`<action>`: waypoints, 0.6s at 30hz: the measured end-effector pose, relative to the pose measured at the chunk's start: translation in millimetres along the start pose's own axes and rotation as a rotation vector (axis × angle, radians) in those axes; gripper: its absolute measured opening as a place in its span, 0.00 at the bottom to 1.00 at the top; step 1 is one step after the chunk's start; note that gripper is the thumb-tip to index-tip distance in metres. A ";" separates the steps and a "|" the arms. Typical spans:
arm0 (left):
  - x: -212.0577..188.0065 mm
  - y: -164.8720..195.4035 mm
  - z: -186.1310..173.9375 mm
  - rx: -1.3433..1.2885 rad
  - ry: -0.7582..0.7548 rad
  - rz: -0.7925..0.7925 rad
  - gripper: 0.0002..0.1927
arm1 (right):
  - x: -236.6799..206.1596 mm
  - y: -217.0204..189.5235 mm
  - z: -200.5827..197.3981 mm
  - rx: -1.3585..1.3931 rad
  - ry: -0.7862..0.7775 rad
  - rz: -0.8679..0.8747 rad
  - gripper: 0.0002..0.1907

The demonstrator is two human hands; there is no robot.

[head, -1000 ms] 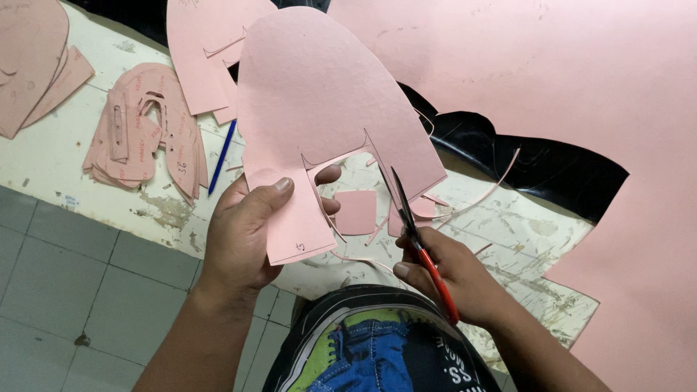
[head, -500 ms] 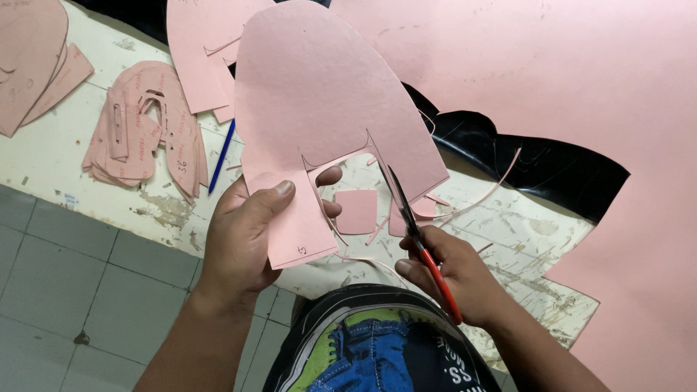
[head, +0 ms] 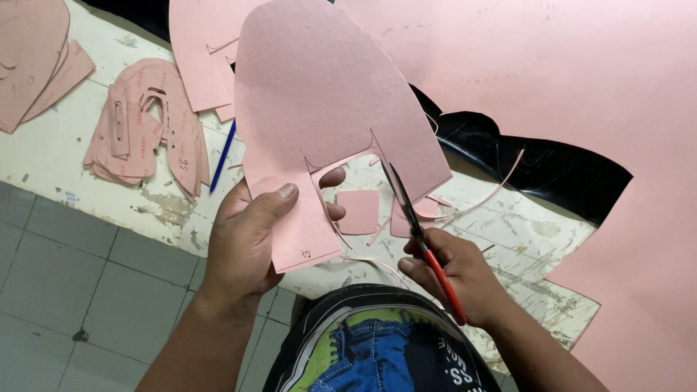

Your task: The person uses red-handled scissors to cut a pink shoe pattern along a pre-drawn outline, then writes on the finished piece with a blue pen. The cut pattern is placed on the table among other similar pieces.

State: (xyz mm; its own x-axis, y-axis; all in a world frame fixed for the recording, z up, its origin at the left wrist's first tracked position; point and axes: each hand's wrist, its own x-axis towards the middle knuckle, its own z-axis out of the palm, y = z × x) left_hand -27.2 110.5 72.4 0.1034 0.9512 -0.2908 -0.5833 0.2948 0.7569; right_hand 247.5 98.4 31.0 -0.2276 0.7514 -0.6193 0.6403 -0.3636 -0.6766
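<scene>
My left hand [head: 250, 239] grips the lower tab of a large pink card pattern piece [head: 319, 94], held up over the table edge, thumb on its front. My right hand [head: 457, 276] holds red-handled scissors [head: 421, 232]; their dark blades point up and meet the piece's lower right edge by a small notch. A thin curled pink strip [head: 363, 260] hangs from the cut below the piece.
A worn white table [head: 58, 145] carries a stack of small pink cut-outs [head: 145, 131], a blue pen [head: 223, 156], pink offcuts [head: 358, 210], more pink pieces at far left [head: 29, 58], a large pink sheet [head: 581, 87] over black material [head: 537, 167]. Grey tiled floor [head: 72, 290] lies below.
The scissors have crept slightly up along the piece's lower right edge. Both hands and the piece stay almost where they were.
</scene>
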 end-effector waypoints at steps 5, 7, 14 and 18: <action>-0.6 0.2 1.6 0.000 0.028 -0.018 0.27 | -0.5 0.7 0.3 0.014 0.014 -0.046 0.18; 0.1 0.2 2.0 -0.004 0.025 -0.014 0.27 | -0.1 1.6 0.6 0.020 0.017 -0.054 0.17; 0.0 0.0 2.2 -0.018 0.021 -0.013 0.26 | 0.5 5.6 3.7 0.063 0.037 -0.093 0.14; 0.6 -0.1 1.7 -0.027 0.013 -0.014 0.26 | 0.7 6.5 3.9 0.037 0.034 -0.049 0.14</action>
State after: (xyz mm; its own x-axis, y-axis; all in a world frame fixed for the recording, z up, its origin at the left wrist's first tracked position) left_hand -25.7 111.2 73.1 0.1012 0.9457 -0.3089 -0.6038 0.3052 0.7364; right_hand 248.7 94.4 24.6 -0.2330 0.7867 -0.5717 0.6015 -0.3454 -0.7204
